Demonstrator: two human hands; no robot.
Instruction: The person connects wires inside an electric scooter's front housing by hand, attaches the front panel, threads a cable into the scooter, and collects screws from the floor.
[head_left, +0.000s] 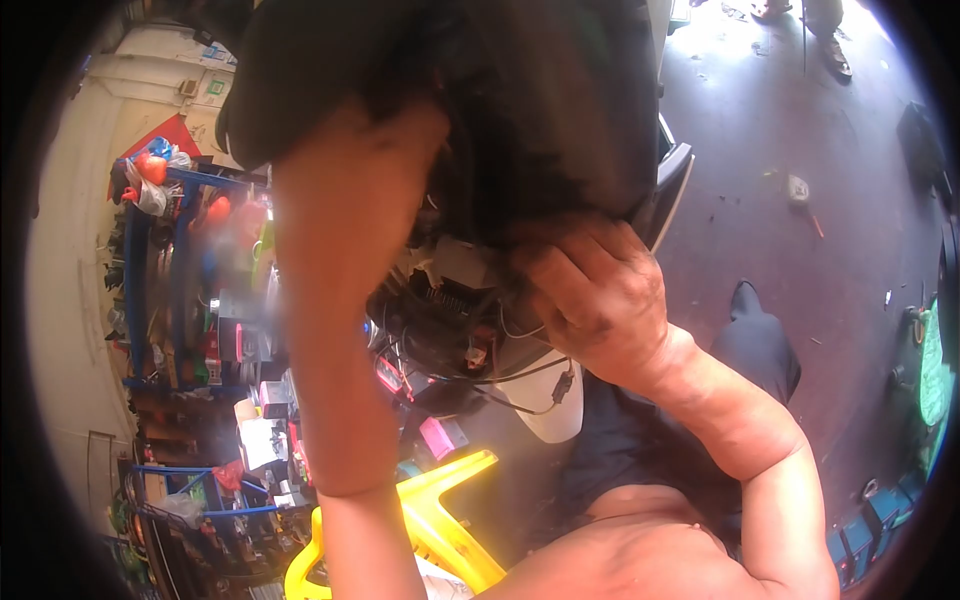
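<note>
Under the large dark body [560,110] that is filling the top middle of the head view, I am looking at an exposed nest of wiring and parts [430,325]. At the body's lower edge I am seeing the right hand [600,295], its fingers curling and bunching close together; the tips are disappearing into shadow, so I cannot tell what, if anything, they are pinching. The left hand [408,128] is resting against the body's left part, higher up, its fingers hiding in the dark, and I cannot tell whether they are spread or pressed together. Between the arms a thin black cable [490,380] is looping across, and a small connector [564,388] is hanging in front of a white panel [545,415]. Lower down, a yellow plastic frame [430,500] is showing beside the left arm, near a pink box [438,438]. Blue shelving [210,178] is standing to the left, crowded with goods; another person's shoe [838,62] is showing at the upper right.
</note>
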